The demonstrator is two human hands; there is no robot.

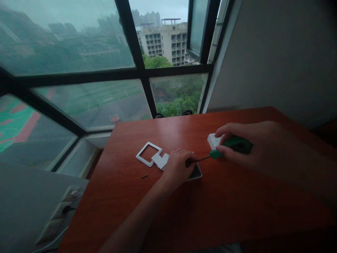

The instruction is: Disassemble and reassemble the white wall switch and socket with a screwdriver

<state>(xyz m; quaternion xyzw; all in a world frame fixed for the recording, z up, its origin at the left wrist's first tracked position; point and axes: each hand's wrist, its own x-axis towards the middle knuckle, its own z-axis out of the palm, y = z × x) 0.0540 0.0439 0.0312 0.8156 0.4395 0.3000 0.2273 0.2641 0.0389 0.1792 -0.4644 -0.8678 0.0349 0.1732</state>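
Note:
My right hand (pixel 234 142) is closed around the green handle of a screwdriver (pixel 231 145). Its metal shaft points left and ends at a small black part (pixel 188 162) by my left hand. My left hand (pixel 179 163) has its fingers bent around that part, over a shallow white box (pixel 199 176) with a dark inside. Much of the box is hidden under this hand. Just behind my right fingertips stands a white block (pixel 212 141); whether they touch it I cannot tell.
On the reddish wooden table (pixel 126 211) lie a white square frame (pixel 143 161), thin white plates (pixel 161 161) and a small screw-like piece (pixel 144 176). Windows border the far and left sides. Wall sockets (pixel 59 209) with cords sit at lower left.

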